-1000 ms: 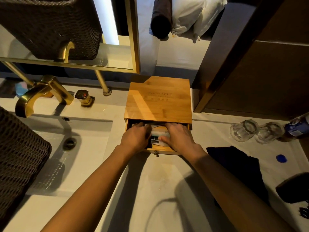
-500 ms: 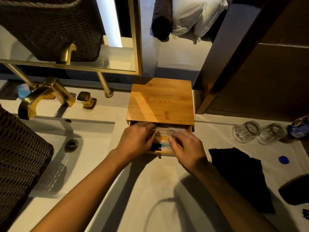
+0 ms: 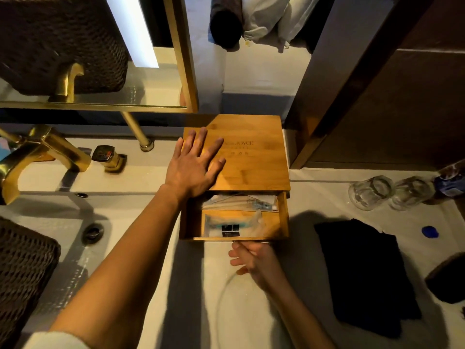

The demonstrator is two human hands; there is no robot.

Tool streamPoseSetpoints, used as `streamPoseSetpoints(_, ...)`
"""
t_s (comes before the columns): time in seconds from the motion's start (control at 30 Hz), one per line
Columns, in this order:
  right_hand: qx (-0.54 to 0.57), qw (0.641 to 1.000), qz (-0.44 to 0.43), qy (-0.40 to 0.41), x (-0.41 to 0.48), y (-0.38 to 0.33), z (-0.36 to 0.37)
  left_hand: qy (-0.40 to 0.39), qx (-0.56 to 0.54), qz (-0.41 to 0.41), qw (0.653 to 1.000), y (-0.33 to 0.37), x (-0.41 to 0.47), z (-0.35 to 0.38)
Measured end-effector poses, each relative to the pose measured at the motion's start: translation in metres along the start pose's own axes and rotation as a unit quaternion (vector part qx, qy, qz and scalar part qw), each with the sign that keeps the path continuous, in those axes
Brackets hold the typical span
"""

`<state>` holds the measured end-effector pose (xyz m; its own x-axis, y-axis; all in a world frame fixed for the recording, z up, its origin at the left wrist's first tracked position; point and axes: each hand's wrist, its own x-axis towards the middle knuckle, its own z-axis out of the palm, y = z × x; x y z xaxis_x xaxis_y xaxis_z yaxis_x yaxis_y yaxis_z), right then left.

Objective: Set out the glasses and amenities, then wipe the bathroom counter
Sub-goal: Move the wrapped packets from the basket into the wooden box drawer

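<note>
- Left hand point(image 3: 195, 167): palm flat on the lid of the wooden box point(image 3: 254, 159), fingers spread.
- Right hand point(image 3: 254, 261): just below the drawer point(image 3: 235, 219) front, fingertips at its small knob; grip blurred, cannot tell.
- Drawer: pulled out, wrapped amenities point(image 3: 236, 224) inside.
- 2 glasses point(image 3: 371, 192) lie on the surface point(image 3: 251, 311), right of the box, beside a dark cloth point(image 3: 364, 273).

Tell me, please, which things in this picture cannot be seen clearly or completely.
- Wooden box, head view: the printed lettering on its lid is partly covered by the left hand.
- Drawer: its back part lies under the lid, and the wrapped amenities are too blurred to identify.
- Drawer knob: hidden by the right hand, so the grip cannot be judged.
- Bottle: cut off by the right edge.
</note>
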<state>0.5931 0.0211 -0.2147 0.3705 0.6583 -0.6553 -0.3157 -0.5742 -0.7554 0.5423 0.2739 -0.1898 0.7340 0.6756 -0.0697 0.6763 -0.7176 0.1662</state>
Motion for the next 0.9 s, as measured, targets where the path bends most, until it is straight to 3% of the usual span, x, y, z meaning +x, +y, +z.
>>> streamPoseSetpoints(0.23, 0.067, 0.997, 0.044, 0.017, 0.004, -0.003, 0.003, 0.025, -0.016, 0.005, 1.000, -0.004, 0.003, 0.004)
streamPoseSetpoints(0.67, 0.121, 0.992, 0.004, 0.031, 0.035, -0.036, 0.005, 0.035, -0.022, 0.006, 0.999, -0.005, 0.004, 0.006)
streamPoseSetpoints(0.8, 0.125, 0.992, 0.005, -0.024, 0.053, -0.052, 0.003, 0.032, -0.021, 0.009, 0.999, -0.004, 0.004, 0.006)
streamPoseSetpoints(0.9, 0.082, 0.997, 0.002, -0.007, 0.068, -0.058, -0.001, 0.034, -0.022, 0.008, 0.999, -0.004, 0.004, 0.008)
